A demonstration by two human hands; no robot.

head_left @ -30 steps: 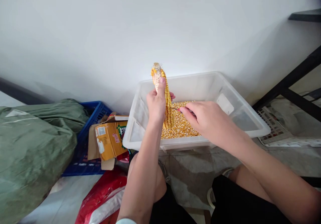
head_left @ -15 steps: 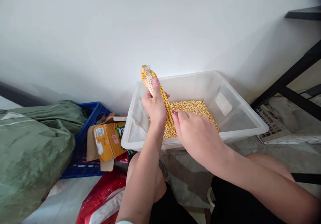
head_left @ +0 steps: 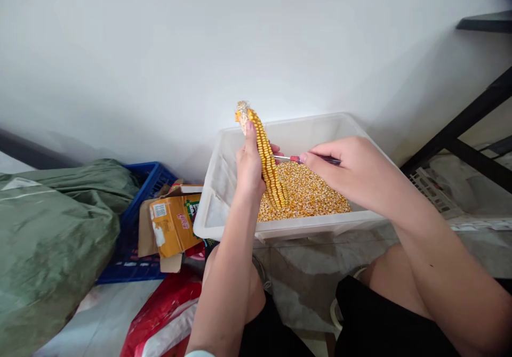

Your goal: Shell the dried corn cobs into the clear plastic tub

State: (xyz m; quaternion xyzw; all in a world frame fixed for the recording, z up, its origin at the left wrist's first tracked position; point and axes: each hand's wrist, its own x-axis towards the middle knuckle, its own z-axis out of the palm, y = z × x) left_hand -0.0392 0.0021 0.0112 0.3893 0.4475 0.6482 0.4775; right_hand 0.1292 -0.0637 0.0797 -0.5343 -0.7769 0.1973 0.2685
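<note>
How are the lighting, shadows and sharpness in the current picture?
Head view: soft, fairly even light on the white wall, with a soft-edged shadow near the black frame; head view: faint sheen on the red bag; head view: corn cob and kernels fairly crisp, top right corner darkened.

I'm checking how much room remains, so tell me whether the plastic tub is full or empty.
Partly filled: corn kernels lie in the bottom of the tub, and its bare back side shows above them.
</note>
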